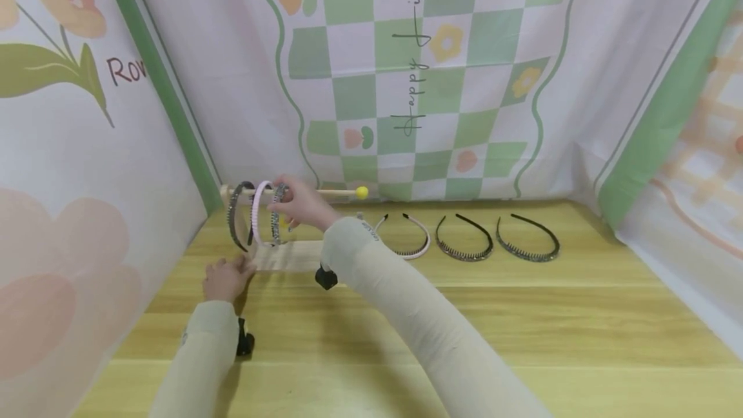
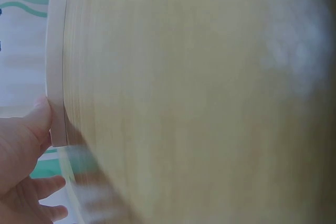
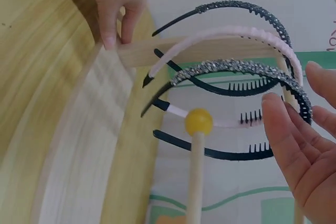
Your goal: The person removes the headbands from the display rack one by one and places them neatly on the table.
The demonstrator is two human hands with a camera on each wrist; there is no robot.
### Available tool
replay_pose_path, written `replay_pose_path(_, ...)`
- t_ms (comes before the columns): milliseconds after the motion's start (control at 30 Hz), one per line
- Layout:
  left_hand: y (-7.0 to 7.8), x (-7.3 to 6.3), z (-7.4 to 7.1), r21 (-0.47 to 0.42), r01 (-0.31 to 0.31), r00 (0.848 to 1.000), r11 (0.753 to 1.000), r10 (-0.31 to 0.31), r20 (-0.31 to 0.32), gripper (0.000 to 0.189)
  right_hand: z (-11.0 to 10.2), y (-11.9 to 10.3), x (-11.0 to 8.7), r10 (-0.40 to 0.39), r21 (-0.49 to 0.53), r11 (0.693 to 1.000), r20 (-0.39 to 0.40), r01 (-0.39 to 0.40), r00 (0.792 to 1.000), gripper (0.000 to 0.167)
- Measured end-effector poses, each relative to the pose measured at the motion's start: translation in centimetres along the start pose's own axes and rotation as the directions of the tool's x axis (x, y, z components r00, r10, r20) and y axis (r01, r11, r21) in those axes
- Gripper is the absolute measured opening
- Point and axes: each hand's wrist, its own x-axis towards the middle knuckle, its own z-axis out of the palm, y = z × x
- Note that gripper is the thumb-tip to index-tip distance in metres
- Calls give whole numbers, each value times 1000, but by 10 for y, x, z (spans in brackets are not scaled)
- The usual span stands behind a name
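Observation:
A wooden headband rack stands at the left of the table. Its base (image 1: 298, 255) lies flat, and a horizontal rod (image 1: 336, 193) ends in a yellow ball (image 1: 362, 193). On the rod hang a dark glittery headband (image 1: 233, 215), a pink headband (image 1: 255, 218) and a second glittery headband (image 3: 226, 66). My right hand (image 1: 307, 204) has its thumb and fingers curled round this outer glittery headband, partly hiding it. Low at the rack's left end, my left hand (image 1: 226, 278) grips the base edge (image 2: 56, 77) between thumb and fingers.
To the right of the rack, a pink headband (image 1: 426, 242) and two dark headbands, one in the middle (image 1: 464, 257) and one farther right (image 1: 536, 257), lie in a row on the wooden table (image 1: 493, 347). Patterned curtains (image 1: 441, 108) close off the back and sides.

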Motion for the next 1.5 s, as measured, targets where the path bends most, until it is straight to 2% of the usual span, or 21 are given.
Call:
replay_pose_path(233,-1,3,2,2,-16,1000,1000,16,-7,58,1,5,2,4,11,1000,-28,-4,1000,47)
replay_pose_path(533,0,6,4,-16,-7,1000,1000,7,-4,58,-6,6,4,16,24,1000,-45,-15,999,43)
replay_pose_path(800,1,5,3,-15,2,1000,1000,-2,9,58,-17,-5,2,53,50,997,-45,-51,998,49)
replay_pose_path(967,2,3,2,-7,3,1000,1000,-3,10,57,-25,-10,0,37,5,999,-53,-37,998,46)
replay_pose_path(1233,0,2,2,20,-23,1000,1000,23,-11,57,-35,-16,-3,12,-8,1000,-62,-13,998,46)
replay_pose_path(1500,-2,2,2,3,-23,1000,1000,23,-9,57,-48,-24,-11,2,22,1000,-59,-1,998,46)
